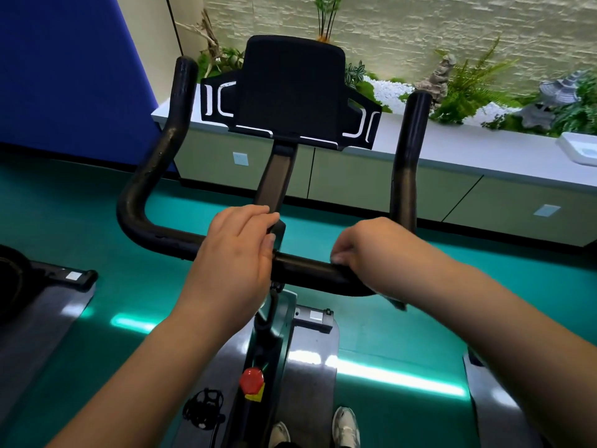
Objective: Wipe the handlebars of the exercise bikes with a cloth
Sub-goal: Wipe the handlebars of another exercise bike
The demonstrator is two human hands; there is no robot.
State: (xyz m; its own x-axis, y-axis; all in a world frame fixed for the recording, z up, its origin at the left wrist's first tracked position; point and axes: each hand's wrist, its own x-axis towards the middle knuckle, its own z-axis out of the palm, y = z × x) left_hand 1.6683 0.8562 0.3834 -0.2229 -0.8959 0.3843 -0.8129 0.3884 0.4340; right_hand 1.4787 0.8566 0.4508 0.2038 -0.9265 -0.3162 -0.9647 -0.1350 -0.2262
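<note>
The black handlebar (303, 270) of an exercise bike runs across the middle of the view. Its two upright horns rise at the left (168, 134) and right (408, 163). My left hand (232, 257) rests on the centre of the bar, fingers laid fairly straight over the stem clamp. My right hand (365, 247) curls round the right part of the crossbar. A corner of a dark grey cloth (396, 302) hangs out below its wrist; the rest of the cloth is hidden under the hand.
A black tablet holder (290, 88) stands on the stem beyond my hands. Below are a red knob (252, 379), a pedal (203, 405) and my shoes (345, 425). Another bike's base (64, 279) lies left. A low white-topped counter (452, 147) with plants runs behind.
</note>
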